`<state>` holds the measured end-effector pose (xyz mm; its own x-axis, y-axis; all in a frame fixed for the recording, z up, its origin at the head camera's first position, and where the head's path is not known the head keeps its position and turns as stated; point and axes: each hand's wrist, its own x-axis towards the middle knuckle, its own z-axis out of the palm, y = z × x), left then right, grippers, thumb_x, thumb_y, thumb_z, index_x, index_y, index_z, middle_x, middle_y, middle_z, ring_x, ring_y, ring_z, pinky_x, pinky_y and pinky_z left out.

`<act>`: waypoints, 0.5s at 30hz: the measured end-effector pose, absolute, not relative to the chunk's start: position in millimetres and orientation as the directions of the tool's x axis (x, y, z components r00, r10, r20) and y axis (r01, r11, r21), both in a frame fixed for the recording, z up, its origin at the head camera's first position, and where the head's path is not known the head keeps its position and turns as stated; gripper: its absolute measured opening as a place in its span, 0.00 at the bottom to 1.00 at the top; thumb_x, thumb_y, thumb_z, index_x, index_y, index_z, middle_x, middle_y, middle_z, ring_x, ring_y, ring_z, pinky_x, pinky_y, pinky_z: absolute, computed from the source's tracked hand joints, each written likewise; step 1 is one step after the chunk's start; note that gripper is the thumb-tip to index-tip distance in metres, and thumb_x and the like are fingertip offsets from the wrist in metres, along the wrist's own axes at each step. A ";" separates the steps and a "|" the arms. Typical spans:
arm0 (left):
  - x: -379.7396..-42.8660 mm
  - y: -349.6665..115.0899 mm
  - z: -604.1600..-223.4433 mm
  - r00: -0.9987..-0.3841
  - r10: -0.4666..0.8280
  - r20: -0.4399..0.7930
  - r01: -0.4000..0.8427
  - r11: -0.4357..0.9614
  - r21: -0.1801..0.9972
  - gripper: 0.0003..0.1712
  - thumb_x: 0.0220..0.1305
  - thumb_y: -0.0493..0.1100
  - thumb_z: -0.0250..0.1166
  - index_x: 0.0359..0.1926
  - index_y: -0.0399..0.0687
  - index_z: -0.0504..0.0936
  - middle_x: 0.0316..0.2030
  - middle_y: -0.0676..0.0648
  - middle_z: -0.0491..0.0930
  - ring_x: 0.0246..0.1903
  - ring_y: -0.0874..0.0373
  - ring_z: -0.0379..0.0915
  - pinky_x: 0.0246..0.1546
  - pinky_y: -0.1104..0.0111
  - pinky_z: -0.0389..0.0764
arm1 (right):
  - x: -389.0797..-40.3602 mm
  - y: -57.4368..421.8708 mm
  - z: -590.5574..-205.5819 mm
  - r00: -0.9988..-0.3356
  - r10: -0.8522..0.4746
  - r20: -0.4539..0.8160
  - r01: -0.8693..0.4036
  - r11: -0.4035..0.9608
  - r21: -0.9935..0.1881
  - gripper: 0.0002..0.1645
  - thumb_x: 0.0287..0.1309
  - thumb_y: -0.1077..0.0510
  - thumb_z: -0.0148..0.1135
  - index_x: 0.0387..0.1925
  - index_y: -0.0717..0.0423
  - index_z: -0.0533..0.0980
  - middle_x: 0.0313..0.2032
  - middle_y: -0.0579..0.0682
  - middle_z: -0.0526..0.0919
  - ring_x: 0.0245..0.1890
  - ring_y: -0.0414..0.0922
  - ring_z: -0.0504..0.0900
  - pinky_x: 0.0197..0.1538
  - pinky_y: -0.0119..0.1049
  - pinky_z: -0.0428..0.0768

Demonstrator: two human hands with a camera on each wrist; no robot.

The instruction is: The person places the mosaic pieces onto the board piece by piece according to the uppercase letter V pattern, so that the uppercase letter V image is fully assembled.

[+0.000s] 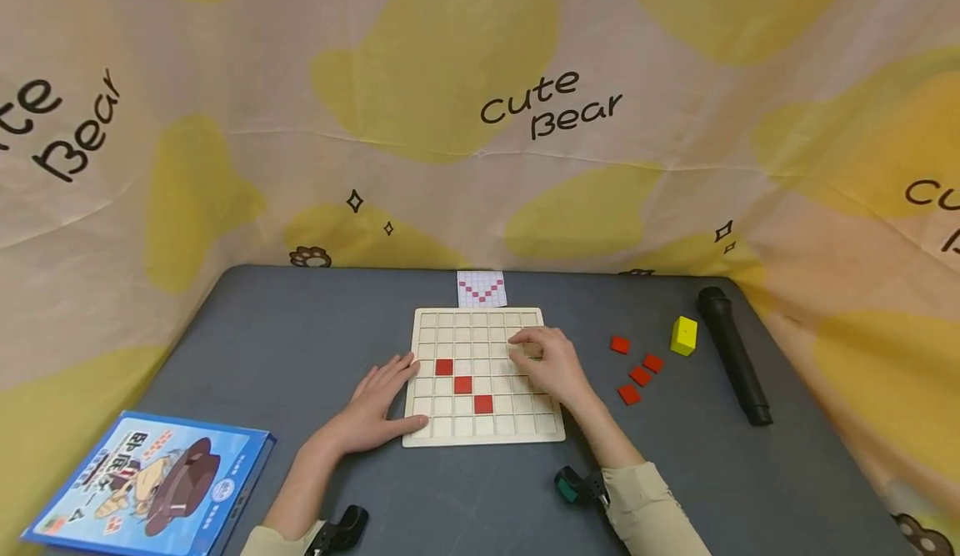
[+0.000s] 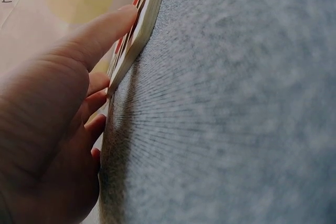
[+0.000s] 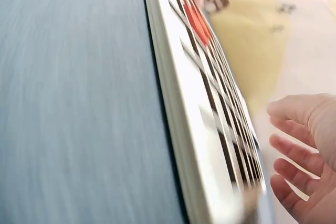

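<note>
red tiles [image 1: 462,384] cross the board [image 1: 518,424] diagonally; left hand [image 1: 378,410], fingers relaxed, rests on its left edge, likely steadying it; right hand [image 1: 551,364], loose, seemingly empty, hovers over its right side, spare tiles [image 1: 640,376] handily beyond.

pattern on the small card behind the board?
Card: pinkish red squares forming a V on white grid; head view shows it best.

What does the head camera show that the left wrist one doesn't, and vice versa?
Only the head view shows the blue book, pattern card, yellow block, black tube and loose red tiles. Only the left wrist view looks, low and close, at the edge of the board and the palm side of the left hand. Both show hand and board together, laid red tiles, grey tabletop and patterned cloth.
</note>
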<state>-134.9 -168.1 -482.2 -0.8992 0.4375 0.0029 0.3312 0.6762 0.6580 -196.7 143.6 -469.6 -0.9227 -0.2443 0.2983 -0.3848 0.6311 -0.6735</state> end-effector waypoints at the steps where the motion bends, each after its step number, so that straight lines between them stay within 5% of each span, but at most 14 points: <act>1: -134.8 -168.5 -482.3 -0.899 0.438 0.001 0.331 0.677 0.658 0.50 0.61 0.59 0.67 0.74 0.39 0.57 0.75 0.39 0.50 0.74 0.40 0.40 0.69 0.42 0.39 | -197.2 151.8 -470.3 -0.926 -0.230 0.298 -0.375 0.641 -0.670 0.10 0.55 0.59 0.71 0.40 0.53 0.85 0.46 0.49 0.85 0.50 0.51 0.76 0.53 0.50 0.73; 15: -136.3 -168.4 -482.9 -0.898 0.439 -0.012 0.321 0.674 0.665 0.50 0.61 0.60 0.66 0.75 0.41 0.56 0.75 0.42 0.49 0.74 0.42 0.39 0.69 0.44 0.38 | -201.8 260.6 -469.1 -0.973 -0.082 0.215 -0.193 0.796 -0.573 0.14 0.57 0.60 0.68 0.46 0.59 0.83 0.50 0.62 0.81 0.52 0.62 0.72 0.58 0.62 0.64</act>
<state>-136.3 -168.4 -482.9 -0.8983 0.4391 -0.0119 0.3207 0.6743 0.6652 -201.8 260.6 -469.1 -0.9732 -0.0818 0.2148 -0.1935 0.7962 -0.5733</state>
